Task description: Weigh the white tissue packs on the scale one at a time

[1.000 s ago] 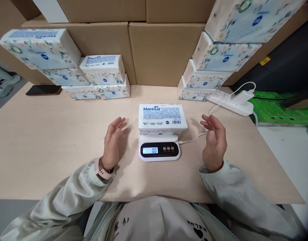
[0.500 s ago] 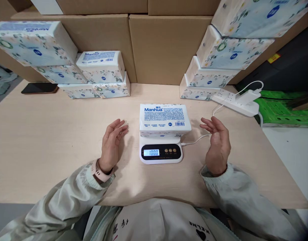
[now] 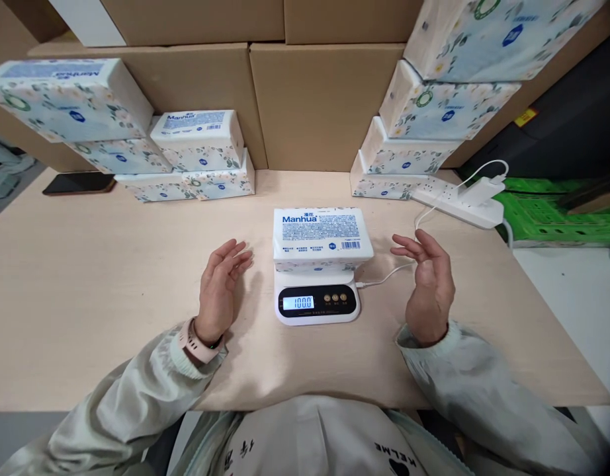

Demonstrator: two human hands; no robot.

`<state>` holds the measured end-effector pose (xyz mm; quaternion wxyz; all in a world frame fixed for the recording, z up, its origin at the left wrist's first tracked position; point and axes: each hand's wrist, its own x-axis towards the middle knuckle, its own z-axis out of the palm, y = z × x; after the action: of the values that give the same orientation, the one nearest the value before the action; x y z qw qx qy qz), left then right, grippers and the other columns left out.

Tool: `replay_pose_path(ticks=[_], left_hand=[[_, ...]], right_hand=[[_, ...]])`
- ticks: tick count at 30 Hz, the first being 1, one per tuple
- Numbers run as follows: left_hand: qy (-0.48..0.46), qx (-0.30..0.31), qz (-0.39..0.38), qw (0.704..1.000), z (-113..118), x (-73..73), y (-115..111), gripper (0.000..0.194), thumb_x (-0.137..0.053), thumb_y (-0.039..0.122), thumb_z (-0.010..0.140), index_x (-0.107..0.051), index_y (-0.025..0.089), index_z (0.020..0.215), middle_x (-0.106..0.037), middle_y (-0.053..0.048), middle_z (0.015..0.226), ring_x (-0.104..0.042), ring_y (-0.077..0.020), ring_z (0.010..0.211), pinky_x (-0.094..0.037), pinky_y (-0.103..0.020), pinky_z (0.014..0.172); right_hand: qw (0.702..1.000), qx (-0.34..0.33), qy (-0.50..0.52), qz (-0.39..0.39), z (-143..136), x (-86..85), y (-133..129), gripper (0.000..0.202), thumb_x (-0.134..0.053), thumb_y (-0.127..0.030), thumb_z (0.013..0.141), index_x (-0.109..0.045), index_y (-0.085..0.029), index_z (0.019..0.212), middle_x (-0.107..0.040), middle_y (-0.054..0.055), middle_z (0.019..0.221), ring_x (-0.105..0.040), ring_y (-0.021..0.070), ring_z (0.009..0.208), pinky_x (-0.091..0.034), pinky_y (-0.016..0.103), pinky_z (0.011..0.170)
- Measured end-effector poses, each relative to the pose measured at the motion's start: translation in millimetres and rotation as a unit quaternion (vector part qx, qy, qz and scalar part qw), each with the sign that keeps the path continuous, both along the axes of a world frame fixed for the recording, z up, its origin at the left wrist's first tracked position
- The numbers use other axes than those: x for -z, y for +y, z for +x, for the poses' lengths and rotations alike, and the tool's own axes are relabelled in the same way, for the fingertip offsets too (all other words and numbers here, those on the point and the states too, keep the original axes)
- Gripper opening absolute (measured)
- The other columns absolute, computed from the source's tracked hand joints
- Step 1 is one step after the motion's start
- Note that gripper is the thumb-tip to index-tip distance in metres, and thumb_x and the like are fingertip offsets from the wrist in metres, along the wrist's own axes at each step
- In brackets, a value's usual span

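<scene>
A white tissue pack (image 3: 321,237) with blue Manhua print lies flat on a small white digital scale (image 3: 317,320), whose lit display reads 100.0. To the left of the scale my left hand (image 3: 219,287) is held open, palm turned inward, a pink watch band on its wrist. My right hand (image 3: 428,287) is open on the other side, fingers apart, near the white cable (image 3: 384,280) that runs into the scale. Neither hand touches the pack or the scale, and both hold nothing.
Tissue packs are stacked at the back left (image 3: 200,142) and back right (image 3: 414,155), before a cardboard wall (image 3: 329,106). A black phone (image 3: 79,184) lies at the far left. A white power strip (image 3: 458,203) sits beside the right stack, near a green crate (image 3: 543,218).
The camera view has shifted slightly. Both hands stay open in nearly the same places, and the pack remains on the scale with the same reading.
</scene>
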<state>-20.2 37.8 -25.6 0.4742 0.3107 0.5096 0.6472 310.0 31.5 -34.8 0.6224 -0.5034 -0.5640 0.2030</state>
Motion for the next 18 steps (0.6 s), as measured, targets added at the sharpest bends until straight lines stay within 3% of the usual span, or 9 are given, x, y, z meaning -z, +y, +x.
replay_pose_path(ticks=[3,9,18], left_hand=[[0.001,0.002,0.001,1.000,-0.2,0.0,0.3,0.045,-0.084,0.043,0.083,-0.072,0.019,0.119,-0.076,-0.011,0.127,-0.074,-0.0234,0.108,-0.057,-0.041,0.104],[-0.004,-0.006,-0.001,1.000,1.5,-0.9,0.7,0.044,-0.084,0.042,0.081,-0.074,0.017,0.116,-0.077,-0.012,0.121,-0.075,-0.0233,0.105,-0.058,-0.040,0.102],[0.008,0.007,0.004,1.000,0.3,-1.6,0.3,0.041,-0.081,0.042,0.083,-0.073,0.017,0.114,-0.077,-0.012,0.120,-0.075,-0.0240,0.105,-0.057,-0.043,0.105]], right_hand=[[1.000,0.002,0.002,-0.001,-0.9,-1.7,-0.2,0.043,-0.053,-0.051,0.107,-0.064,-0.035,0.146,-0.077,0.007,0.131,-0.076,0.0260,0.105,-0.056,0.059,0.105],[1.000,0.014,0.009,-0.014,-3.0,-6.0,-2.7,0.041,-0.053,-0.053,0.106,-0.065,-0.037,0.142,-0.079,0.007,0.125,-0.070,0.0199,0.071,-0.062,0.052,0.085],[0.999,0.020,0.003,-0.030,-4.8,-8.7,-4.7,0.042,-0.051,-0.055,0.106,-0.065,-0.037,0.141,-0.079,0.006,0.126,-0.065,0.0173,0.063,-0.062,0.053,0.084]])
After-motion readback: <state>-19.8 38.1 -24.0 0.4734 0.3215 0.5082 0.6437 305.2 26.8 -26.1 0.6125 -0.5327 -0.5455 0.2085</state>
